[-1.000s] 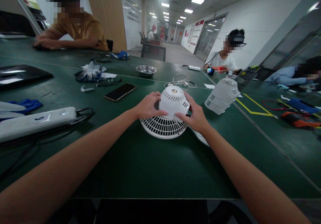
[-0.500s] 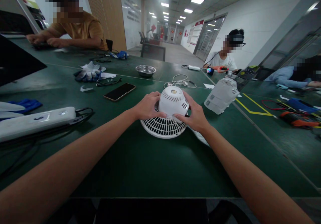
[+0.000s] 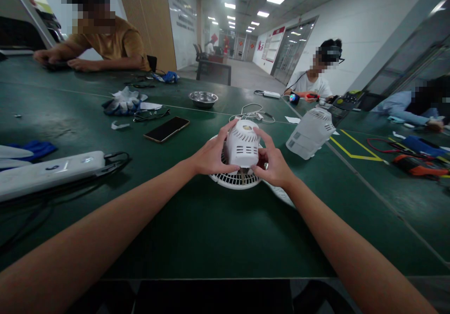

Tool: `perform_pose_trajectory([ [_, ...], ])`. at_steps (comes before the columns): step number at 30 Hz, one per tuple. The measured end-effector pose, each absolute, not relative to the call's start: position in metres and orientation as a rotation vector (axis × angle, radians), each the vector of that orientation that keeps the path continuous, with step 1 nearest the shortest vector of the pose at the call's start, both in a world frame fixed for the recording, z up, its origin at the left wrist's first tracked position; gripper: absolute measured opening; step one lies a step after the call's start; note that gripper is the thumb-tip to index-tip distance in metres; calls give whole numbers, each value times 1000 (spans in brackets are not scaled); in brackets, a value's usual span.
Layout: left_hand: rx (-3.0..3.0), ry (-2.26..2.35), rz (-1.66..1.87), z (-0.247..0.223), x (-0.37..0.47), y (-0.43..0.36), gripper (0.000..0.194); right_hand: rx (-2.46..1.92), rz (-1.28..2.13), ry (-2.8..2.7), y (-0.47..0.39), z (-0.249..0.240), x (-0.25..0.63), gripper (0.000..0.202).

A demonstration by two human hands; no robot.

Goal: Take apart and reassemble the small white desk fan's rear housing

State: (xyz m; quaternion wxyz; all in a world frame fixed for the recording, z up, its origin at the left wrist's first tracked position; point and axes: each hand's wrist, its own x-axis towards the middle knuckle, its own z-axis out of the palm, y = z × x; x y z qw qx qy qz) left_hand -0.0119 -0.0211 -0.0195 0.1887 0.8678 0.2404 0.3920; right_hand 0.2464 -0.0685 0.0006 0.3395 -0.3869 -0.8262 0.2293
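Note:
Both my hands grip a white vented fan motor cover (image 3: pixel 243 147), one on each side. My left hand (image 3: pixel 215 156) has its thumb along the lower front edge and its fingers up the left side. The thumb of my right hand (image 3: pixel 275 165) presses the lower right edge, with a finger reaching up to the top. The cover is tilted, its slots facing me. Under it lies the round white fan grille (image 3: pixel 234 182) on the green table. A dark motor part (image 3: pixel 243 172) shows in the gap between cover and grille.
A phone (image 3: pixel 167 129), a metal bowl (image 3: pixel 203 99) and a white cable (image 3: pixel 251 112) lie beyond my hands. To the right stands a white plastic housing (image 3: pixel 307 136). A power strip (image 3: pixel 52 173) and gloves (image 3: pixel 123 102) are leftward. Other people sit around the table.
The cover has turned and tilted up in my hands, so its slots now face me and a gap shows below it. The grille has shifted slightly right. A black shape at the far left is gone.

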Motion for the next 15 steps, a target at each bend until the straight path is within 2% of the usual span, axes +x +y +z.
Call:
perform_pose_trajectory([
  [10,2460,761,1115,-18,-12,-20,116,-1054,628,-2136,-70,5,244,105],
  [15,2457,703,1089,-18,-15,-17,117,-1036,645,-2143,-70,6,244,104],
])
